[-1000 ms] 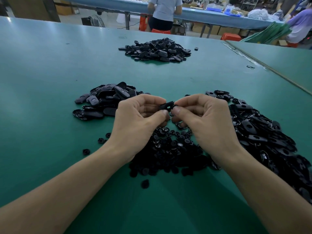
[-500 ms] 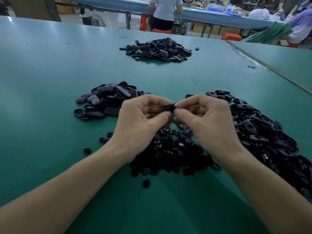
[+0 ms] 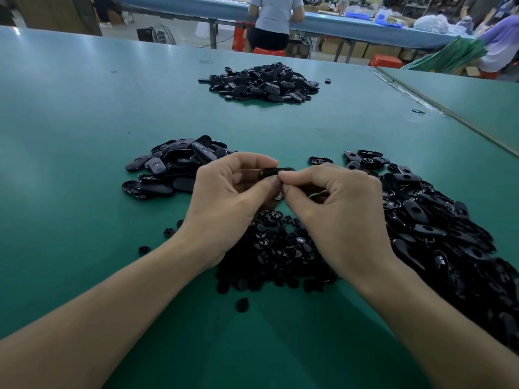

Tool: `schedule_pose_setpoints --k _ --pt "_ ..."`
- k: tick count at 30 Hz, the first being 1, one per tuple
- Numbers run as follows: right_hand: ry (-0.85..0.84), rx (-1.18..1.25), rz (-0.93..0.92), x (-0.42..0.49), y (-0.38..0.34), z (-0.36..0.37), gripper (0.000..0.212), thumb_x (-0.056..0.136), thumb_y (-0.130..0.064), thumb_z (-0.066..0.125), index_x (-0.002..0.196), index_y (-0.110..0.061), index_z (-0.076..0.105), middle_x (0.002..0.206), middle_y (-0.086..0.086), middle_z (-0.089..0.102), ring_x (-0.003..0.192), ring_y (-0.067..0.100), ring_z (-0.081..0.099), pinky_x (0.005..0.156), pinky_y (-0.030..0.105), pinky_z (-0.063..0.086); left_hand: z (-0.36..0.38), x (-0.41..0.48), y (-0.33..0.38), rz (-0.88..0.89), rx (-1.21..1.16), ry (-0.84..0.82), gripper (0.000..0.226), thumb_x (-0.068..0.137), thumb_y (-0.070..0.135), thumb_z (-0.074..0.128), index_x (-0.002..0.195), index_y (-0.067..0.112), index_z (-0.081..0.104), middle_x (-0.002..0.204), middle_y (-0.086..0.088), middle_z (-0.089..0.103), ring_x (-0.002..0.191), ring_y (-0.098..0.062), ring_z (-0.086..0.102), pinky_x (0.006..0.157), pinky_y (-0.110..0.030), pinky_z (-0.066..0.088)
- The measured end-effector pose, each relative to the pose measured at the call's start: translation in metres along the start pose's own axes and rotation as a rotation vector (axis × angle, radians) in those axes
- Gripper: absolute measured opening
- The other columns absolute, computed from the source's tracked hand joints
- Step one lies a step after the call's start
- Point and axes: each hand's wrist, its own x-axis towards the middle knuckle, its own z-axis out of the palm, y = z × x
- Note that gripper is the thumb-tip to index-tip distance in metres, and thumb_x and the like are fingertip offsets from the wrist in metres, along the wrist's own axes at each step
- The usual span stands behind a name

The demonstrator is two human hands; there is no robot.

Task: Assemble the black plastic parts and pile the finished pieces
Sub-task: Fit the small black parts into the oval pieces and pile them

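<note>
Both hands are meeting in the middle of the frame, raised a little above the green surface (image 3: 84, 122). The left hand (image 3: 224, 203) and the right hand (image 3: 337, 209) are each pinching the same small black plastic part (image 3: 276, 172) between thumb and curled fingers, thumb tips nearly touching. This is probably so that the two halves can be squeezed together from both ends. Whether a second piece is sitting inside it cannot be told, since the fingers are covering most of it. The stock is lying within easy reach. A heap of small round black pieces (image 3: 280, 248) is spreading directly under the wrists, and a large pile of oval black shells (image 3: 435, 220) is filling the right side of the frame. A smaller pile of closed oval pieces (image 3: 174, 167) is sitting left of centre, likely the finished ones. Another pile (image 3: 264, 82) is lying well apart in the upper middle. At the top of the frame another person (image 3: 276, 15) is standing at a far table. Compared with a second ago, very little is changing. The hands are staying in the same spot with the same pinch and the thumbs appear slightly closer, while the piles are lying as they were, so the pressing step seems to be still going on.
</note>
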Motion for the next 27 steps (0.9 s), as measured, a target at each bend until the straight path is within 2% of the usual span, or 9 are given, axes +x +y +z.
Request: schedule_pose_setpoints --k 3,7,10,13,20,25,27 --pt "-0.008 -0.039 -0.042 -0.001 0.000 0.000 0.018 0.088 -0.011 0.074 0.103 -0.019 0.080 0.085 -0.007 0.072 0.075 0.007 0.066 0.066 0.012 0.048 -0.002 0.002 -0.001 -0.007 0.013 -0.001 0.017 0.086 -0.002 0.072 0.094 0.013 0.069 0.079 -0.001 0.075 0.072 -0.010 0.068 0.064 -0.017 0.054" --pt "-0.020 -0.059 -0.063 0.002 0.003 -0.004 0.019 0.089 -0.017 0.074 0.104 -0.027 0.079 0.089 -0.010 0.068 0.078 0.005 0.063 0.065 0.009 0.043 -0.003 0.003 -0.002 -0.013 0.040 -0.014 0.015 0.090 0.000 0.069 0.092 0.015 0.068 0.076 0.004 0.072 0.067 -0.004 0.064 0.059 -0.014 0.049" --pt "-0.072 -0.015 0.034 0.007 0.010 -0.008 0.026 0.089 -0.020 0.074 0.111 -0.035 0.074 0.093 -0.016 0.066 0.086 0.003 0.065 0.070 0.012 0.049 -0.002 0.003 -0.003 -0.009 0.065 -0.047 0.018 0.091 -0.002 0.067 0.092 0.017 0.068 0.076 0.007 0.071 0.064 -0.002 0.061 0.057 -0.014 0.047" --pt "-0.142 0.148 0.146 0.010 0.014 -0.007 0.022 0.088 -0.014 0.075 0.108 -0.024 0.075 0.088 -0.013 0.074 0.084 0.002 0.071 0.081 0.024 0.057 -0.003 0.002 -0.002 0.001 0.089 -0.081 0.020 0.092 -0.002 0.066 0.092 0.018 0.069 0.078 0.007 0.071 0.066 -0.001 0.061 0.057 -0.014 0.048" --pt "-0.138 0.303 0.170 0.011 0.017 -0.012 0.010 0.087 -0.011 0.076 0.093 -0.018 0.075 0.081 -0.008 0.076 0.075 0.005 0.071 0.070 0.016 0.054 -0.003 0.001 -0.003 -0.050 0.033 -0.059 0.020 0.085 0.002 0.074 0.100 0.015 0.071 0.086 -0.001 0.077 0.077 -0.009 0.071 0.066 -0.017 0.054" --pt "-0.131 0.273 0.168 0.011 0.016 -0.012 0.013 0.085 -0.010 0.077 0.083 -0.021 0.070 0.074 -0.005 0.073 0.066 0.008 0.068 0.065 0.021 0.056 -0.002 0.002 -0.003 -0.058 0.027 -0.032 0.019 0.081 0.001 0.076 0.095 0.014 0.072 0.080 -0.004 0.077 0.073 -0.013 0.073 0.067 -0.019 0.056" --pt "-0.147 0.247 0.165 0.011 0.016 -0.012 0.014 0.085 -0.010 0.077 0.082 -0.022 0.069 0.072 -0.007 0.072 0.064 0.006 0.067 0.063 0.019 0.054 -0.002 0.002 -0.004 -0.051 0.046 -0.036 0.018 0.081 -0.001 0.076 0.093 0.012 0.072 0.077 -0.004 0.076 0.070 -0.012 0.072 0.067 -0.019 0.057"
